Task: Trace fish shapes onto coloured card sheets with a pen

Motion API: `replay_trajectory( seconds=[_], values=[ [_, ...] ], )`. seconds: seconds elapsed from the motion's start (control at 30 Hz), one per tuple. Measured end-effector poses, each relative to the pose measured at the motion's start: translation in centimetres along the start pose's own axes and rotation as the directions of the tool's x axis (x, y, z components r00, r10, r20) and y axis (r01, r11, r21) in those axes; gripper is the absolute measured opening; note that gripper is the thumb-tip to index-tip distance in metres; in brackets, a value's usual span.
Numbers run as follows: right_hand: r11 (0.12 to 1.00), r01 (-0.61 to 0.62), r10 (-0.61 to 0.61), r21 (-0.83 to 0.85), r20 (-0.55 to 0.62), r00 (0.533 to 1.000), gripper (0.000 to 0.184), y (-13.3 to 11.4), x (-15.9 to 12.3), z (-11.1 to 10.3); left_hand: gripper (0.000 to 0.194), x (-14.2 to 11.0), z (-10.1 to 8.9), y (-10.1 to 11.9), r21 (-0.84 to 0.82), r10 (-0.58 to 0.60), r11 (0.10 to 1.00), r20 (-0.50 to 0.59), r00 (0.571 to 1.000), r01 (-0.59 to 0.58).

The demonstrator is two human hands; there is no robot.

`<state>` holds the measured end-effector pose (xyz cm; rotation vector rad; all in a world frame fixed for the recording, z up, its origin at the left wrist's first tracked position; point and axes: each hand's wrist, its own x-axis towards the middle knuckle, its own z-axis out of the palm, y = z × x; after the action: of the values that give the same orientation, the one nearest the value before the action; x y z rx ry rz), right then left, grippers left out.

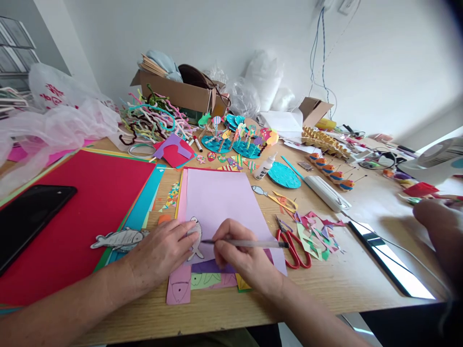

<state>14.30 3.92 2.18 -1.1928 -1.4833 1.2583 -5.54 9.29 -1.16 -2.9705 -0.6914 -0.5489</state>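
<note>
In the head view my left hand (pixel 167 248) lies flat, its fingertips pressing a grey fish cutout (pixel 197 236) onto a lavender sheet of paper (pixel 220 193). My right hand (pixel 243 250) grips a slim grey pen (pixel 260 244), whose tip points at the cutout's right edge. More grey fish cutouts (pixel 121 239) lie partly under my left wrist. Below the sheet are coloured paper pieces with drawn fish, among them a pink piece (pixel 179 291). Red-handled scissors (pixel 292 246) rest right of my right hand.
A black phone (pixel 34 219) lies on red paper (pixel 104 193) at left. Paper scraps (pixel 321 233), a glue bottle (pixel 265 167) and a blue disc (pixel 284 174) sit at right. Another person's blurred hand (pixel 439 231) is at far right, near a dark-edged tablet (pixel 390 260).
</note>
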Motion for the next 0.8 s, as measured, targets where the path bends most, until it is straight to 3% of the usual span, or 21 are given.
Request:
replay_trajectory(
  seconds=[0.1, 0.17, 0.37, 0.63, 0.8],
  values=[
    [0.999, -0.006, 0.001, -0.039, -0.117, 0.993, 0.001, 0.0, 0.6, -0.4, 0.021, 0.1, -0.2, 0.1, -0.024, 0.006, 1.000, 0.008, 1.000, -0.006],
    [0.995, 0.001, -0.013, -0.101, -0.125, 0.992, 0.005, -0.3, 1.0, -0.6, 0.023, 0.1, -0.3, 0.0, -0.034, 0.011, 0.999, 0.002, 1.000, -0.010],
    [0.952, 0.056, -0.051, -0.300, 0.024, 0.998, 0.009, -1.2, 1.2, -0.8, 0.026, 0.2, -0.4, -0.3, -0.066, 0.009, 0.998, 0.040, 0.999, -0.006],
    [0.965, 0.123, -0.049, -0.231, 0.301, 0.952, 0.014, -0.7, 1.4, -0.3, 0.027, 0.0, -0.5, -0.9, -0.119, -0.028, 0.992, 0.179, 0.984, 0.050],
    [0.963, 0.151, -0.065, -0.224, 0.349, 0.935, 0.016, -0.3, 2.1, 0.2, 0.025, -0.3, 0.2, -1.1, -0.128, -0.060, 0.989, 0.155, 0.986, 0.080]
  ],
)
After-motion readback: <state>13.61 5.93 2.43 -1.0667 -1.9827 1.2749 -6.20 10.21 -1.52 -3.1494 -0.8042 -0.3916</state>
